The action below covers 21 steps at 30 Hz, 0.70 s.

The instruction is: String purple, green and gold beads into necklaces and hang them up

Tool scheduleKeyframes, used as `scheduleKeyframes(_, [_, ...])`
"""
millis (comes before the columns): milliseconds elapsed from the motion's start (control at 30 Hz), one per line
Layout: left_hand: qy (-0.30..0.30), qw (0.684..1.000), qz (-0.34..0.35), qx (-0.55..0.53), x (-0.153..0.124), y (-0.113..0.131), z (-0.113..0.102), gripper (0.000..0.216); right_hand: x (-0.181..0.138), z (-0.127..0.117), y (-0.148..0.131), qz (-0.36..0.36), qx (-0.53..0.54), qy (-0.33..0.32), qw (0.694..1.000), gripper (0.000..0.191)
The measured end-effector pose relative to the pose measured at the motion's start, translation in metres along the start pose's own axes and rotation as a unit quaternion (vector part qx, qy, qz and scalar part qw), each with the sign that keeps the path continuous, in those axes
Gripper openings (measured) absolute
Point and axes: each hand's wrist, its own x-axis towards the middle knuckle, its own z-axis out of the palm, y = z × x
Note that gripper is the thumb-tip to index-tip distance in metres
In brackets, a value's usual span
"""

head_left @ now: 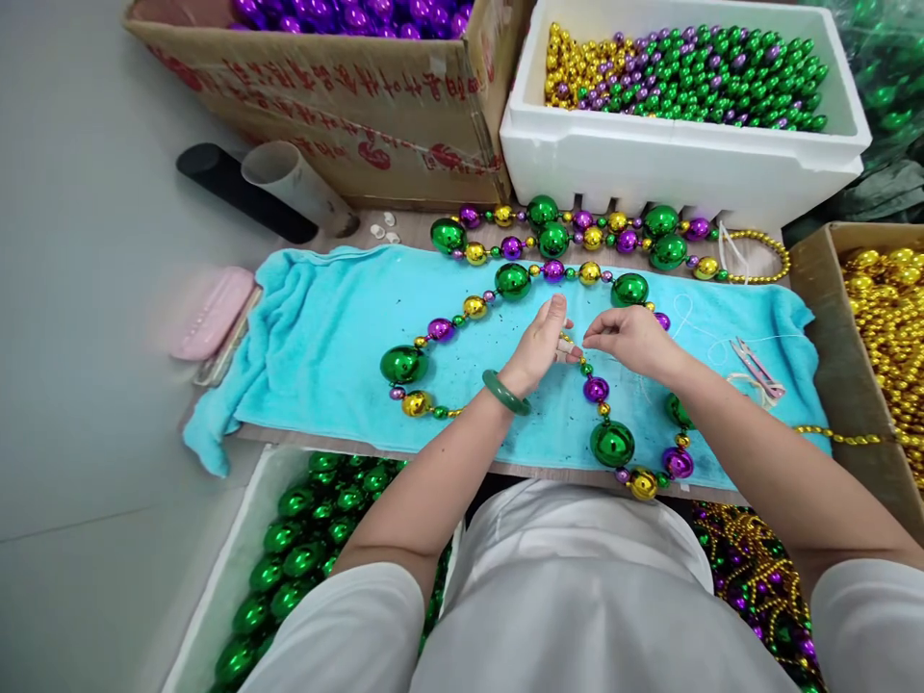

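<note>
A long necklace of green, purple and gold shiny balls [512, 280] lies in a loop on a turquoise towel [324, 337]. My left hand [538, 342], with a green bangle on its wrist, and my right hand [628, 339] meet over the middle of the towel. Both pinch the strand's ends between closed fingertips, close by a small gold bead [568, 340]. A purple ball [596, 389] and a large green ball [612, 443] hang on the strand just below my right hand.
A finished bead strand [577, 236] lies behind the towel. Thread snips [757, 366] rest at right. A white foam box [679, 154] and cardboard boxes [346, 106] hold beads; a tray of green balls [303, 558] sits near left. A pink case [209, 313] lies left.
</note>
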Motion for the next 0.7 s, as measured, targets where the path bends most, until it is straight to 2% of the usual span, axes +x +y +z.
scheduleKeyframes(200, [-0.044,0.998,0.015,0.043,0.004,0.001,0.008,0.081,0.003,0.012,-0.008,-0.007,0.048,-0.011,0.999,0.009])
scheduleKeyframes(333, [-0.062,0.997,0.014,0.049,0.007,-0.001,0.009,0.083,0.003,0.015,-0.010,-0.009,0.029,-0.011,0.999,0.010])
scheduleKeyframes(500, [-0.061,0.997,-0.011,0.034,0.006,0.001,0.006,0.077,0.004,0.014,-0.003,0.022,0.027,0.026,0.999,0.008])
scheduleKeyframes(633, [-0.056,0.997,-0.030,0.032,0.005,0.003,0.005,0.077,0.005,0.014,0.005,0.022,0.084,0.038,0.996,0.010])
scheduleKeyframes(700, [-0.059,0.997,-0.029,0.035,0.006,0.003,0.006,0.076,0.005,0.015,0.009,0.006,0.144,0.020,0.989,0.010])
